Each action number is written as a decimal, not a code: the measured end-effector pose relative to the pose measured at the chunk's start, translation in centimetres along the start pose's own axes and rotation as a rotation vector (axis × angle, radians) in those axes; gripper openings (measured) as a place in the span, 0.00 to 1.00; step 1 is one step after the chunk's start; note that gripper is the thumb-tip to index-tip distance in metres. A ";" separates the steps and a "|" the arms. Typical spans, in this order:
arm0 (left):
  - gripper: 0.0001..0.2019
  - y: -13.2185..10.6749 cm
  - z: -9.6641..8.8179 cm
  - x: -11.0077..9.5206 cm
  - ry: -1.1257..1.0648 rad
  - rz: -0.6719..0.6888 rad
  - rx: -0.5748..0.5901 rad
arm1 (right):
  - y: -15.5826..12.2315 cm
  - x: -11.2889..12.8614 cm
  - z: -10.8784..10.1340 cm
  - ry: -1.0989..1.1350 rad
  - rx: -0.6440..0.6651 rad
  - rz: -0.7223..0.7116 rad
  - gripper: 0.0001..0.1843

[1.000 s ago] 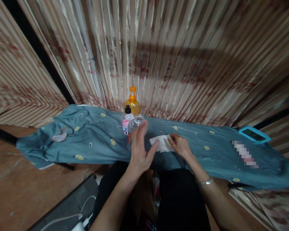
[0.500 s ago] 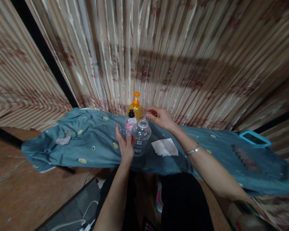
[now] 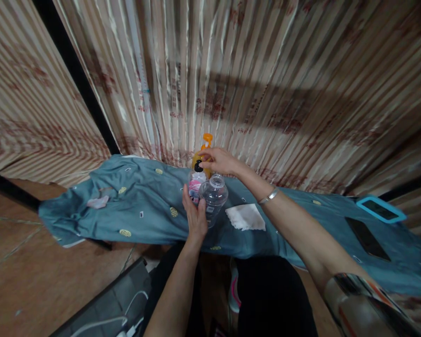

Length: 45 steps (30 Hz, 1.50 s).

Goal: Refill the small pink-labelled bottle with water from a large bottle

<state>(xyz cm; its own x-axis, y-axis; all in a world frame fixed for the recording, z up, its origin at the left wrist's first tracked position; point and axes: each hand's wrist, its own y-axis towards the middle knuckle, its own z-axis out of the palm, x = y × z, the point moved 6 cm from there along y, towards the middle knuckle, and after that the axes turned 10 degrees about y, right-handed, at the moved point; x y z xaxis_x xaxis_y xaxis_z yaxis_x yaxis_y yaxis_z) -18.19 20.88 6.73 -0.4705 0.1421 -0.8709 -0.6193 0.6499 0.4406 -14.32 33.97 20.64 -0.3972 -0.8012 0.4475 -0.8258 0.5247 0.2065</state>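
A small clear bottle with a pink label [image 3: 194, 186] and a black cap [image 3: 198, 165] stands on the cloth-covered surface. My left hand [image 3: 195, 219] is closed around its lower part, thumb on the right and fingers on the left. From the right, my right hand [image 3: 220, 160] reaches over, its fingertips pinching the black cap. Just beside the left thumb stands an open, clear plastic bottle [image 3: 215, 194] with a wide shoulder. An orange pump bottle [image 3: 206, 142] is behind them, partly hidden by the right hand.
A white piece of paper or tissue [image 3: 246, 217] lies right of the bottles. Farther right are a dark phone [image 3: 367, 238] and a blue-framed device [image 3: 381, 209]. A crumpled pale scrap [image 3: 98, 201] lies left. A pleated curtain [image 3: 231, 70] hangs behind the teal cloth [image 3: 154, 206].
My right hand has moved left from beside the orange pump bottle to the black cap. My left hand, spread before, has closed around the pink-labelled bottle. The view has shifted slightly.
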 end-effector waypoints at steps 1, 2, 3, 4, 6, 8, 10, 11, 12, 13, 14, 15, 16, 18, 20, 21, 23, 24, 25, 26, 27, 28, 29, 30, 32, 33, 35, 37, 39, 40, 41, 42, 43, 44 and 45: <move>0.30 -0.1 0.0 -0.2 0.009 0.016 0.003 | 0.2 0.2 0.1 -0.019 0.025 -0.005 0.16; 0.30 -0.1 0.0 -0.3 0.014 0.026 0.004 | 0.5 0.5 0.3 -0.037 0.054 -0.010 0.14; 0.30 -0.2 0.0 -0.4 0.016 0.032 0.003 | 0.7 0.7 0.4 -0.053 0.084 -0.013 0.13; 0.30 -0.2 0.0 -0.4 0.014 0.036 0.003 | 0.9 0.8 0.6 -0.066 0.110 -0.012 0.11; 0.30 -0.3 0.0 -0.5 0.006 0.042 0.004 | 1.1 0.8 0.9 -0.085 0.149 -0.001 0.09; 0.30 -0.3 -0.1 -0.5 0.002 0.050 0.009 | 1.0 0.4 1.0 -0.096 0.168 0.021 0.09; 0.30 -0.3 -0.1 -0.5 0.003 0.063 0.012 | 0.7 -0.4 1.0 -0.101 0.172 0.051 0.10; 0.30 -0.3 -0.1 -0.5 0.004 0.067 0.013 | 0.4 -0.8 0.8 -0.101 0.167 0.067 0.10; 0.30 -0.3 -0.1 -0.5 0.003 0.069 0.012 | 0.0 -1.4 0.7 -0.102 0.157 0.084 0.10; 0.30 -0.3 -0.2 -0.5 0.003 0.069 0.011 | -0.5 -1.9 0.5 -0.101 0.143 0.099 0.11; 0.30 -0.3 -0.2 -0.5 0.002 0.070 0.009 | -0.9 -2.5 0.3 -0.097 0.128 0.111 0.11; 0.30 -0.3 -0.2 -0.6 0.002 0.073 0.006 | -1.5 -3.1 0.1 -0.091 0.113 0.120 0.11; 0.31 -0.3 -0.3 -0.6 0.002 0.081 0.003 | -2.0 -3.6 0.0 -0.083 0.099 0.127 0.11; 0.31 -0.2 -0.3 -0.8 0.004 0.099 -0.001 | -3.1 -4.9 -0.2 -0.065 0.069 0.142 0.10; 0.32 -0.2 -0.4 -0.9 0.008 0.105 -0.003 | -4.1 -6.0 -0.3 -0.051 0.035 0.154 0.10; 0.32 -0.2 -0.3 -1.0 0.012 0.108 -0.003 | -4.5 -6.5 -0.3 -0.043 0.019 0.156 0.10; 0.33 -0.3 -0.3 -1.2 0.025 0.125 0.001 | -5.1 -7.1 -0.3 -0.029 -0.004 0.153 0.10; 0.33 -0.3 -0.2 -1.3 0.031 0.138 0.003 | -5.3 -7.2 -0.4 -0.023 -0.012 0.152 0.11; 0.33 -0.4 -0.2 -1.4 0.037 0.152 0.006 | -5.5 -7.3 -0.5 -0.021 -0.021 0.152 0.11; 0.33 -0.4 -0.1 -1.5 0.042 0.163 0.009 | -5.7 -7.3 -0.6 -0.022 -0.029 0.153 0.11; 0.33 -0.5 0.0 -1.5 0.047 0.172 0.011 | -5.8 -7.1 -0.7 -0.025 -0.038 0.155 0.11; 0.33 -0.5 0.0 -1.6 0.053 0.180 0.014 | -5.9 -6.9 -0.9 -0.031 -0.047 0.157 0.11; 0.33 -0.5 0.1 -1.6 0.057 0.189 0.015 | -6.0 -6.7 -1.1 -0.038 -0.057 0.159 0.11; 0.33 -0.5 0.1 -1.7 0.061 0.197 0.015 | -6.1 -6.4 -1.3 -0.045 -0.067 0.160 0.11; 0.34 -0.4 0.0 -2.0 0.066 0.210 0.011 | -6.3 -5.9 -1.7 -0.059 -0.088 0.163 0.10; 0.34 -0.4 -0.1 -2.2 0.071 0.216 0.007 | -6.5 -5.7 -1.9 -0.066 -0.100 0.165 0.10; 0.35 -0.3 -0.6 -3.3 0.092 0.246 -0.003 | -7.0 -5.4 -2.4 -0.077 -0.135 0.173 0.10; 0.37 -0.6 -1.2 -5.2 0.122 0.334 -0.015 | -7.9 -5.4 -3.0 -0.082 -0.190 0.195 0.12; 0.41 -1.6 -1.6 -7.7 0.129 0.476 -0.021 | -9.0 -5.5 -3.7 -0.077 -0.263 0.224 0.13; 0.42 -2.4 -1.6 -8.9 0.122 0.549 -0.012 | -9.7 -5.5 -4.1 -0.070 -0.304 0.237 0.13; 0.41 -3.3 -1.3 -10.0 0.110 0.604 0.011 | -10.4 -5.5 -4.5 -0.058 -0.347 0.247 0.14; 0.40 -4.3 -0.7 -10.8 0.102 0.652 0.063 | -11.2 -5.5 -4.8 -0.042 -0.392 0.254 0.15; 0.40 -5.2 0.1 -11.4 0.100 0.692 0.124 | -12.0 -5.4 -5.0 -0.021 -0.438 0.260 0.15; 0.40 -6.2 1.2 -11.6 0.103 0.721 0.198 | -12.9 -5.4 -5.2 0.007 -0.486 0.266 0.15; 0.39 -6.9 2.4 -11.5 0.105 0.721 0.280 | -13.8 -5.4 -5.2 0.040 -0.534 0.272 0.15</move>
<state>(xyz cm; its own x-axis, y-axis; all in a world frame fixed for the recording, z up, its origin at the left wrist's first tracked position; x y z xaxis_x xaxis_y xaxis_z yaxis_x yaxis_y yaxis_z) -7.01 16.51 13.18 -0.7620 0.5389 -0.3591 0.0374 0.5902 0.8064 1.29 32.59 19.88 -0.5421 -0.6115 0.5763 -0.3766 0.7899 0.4839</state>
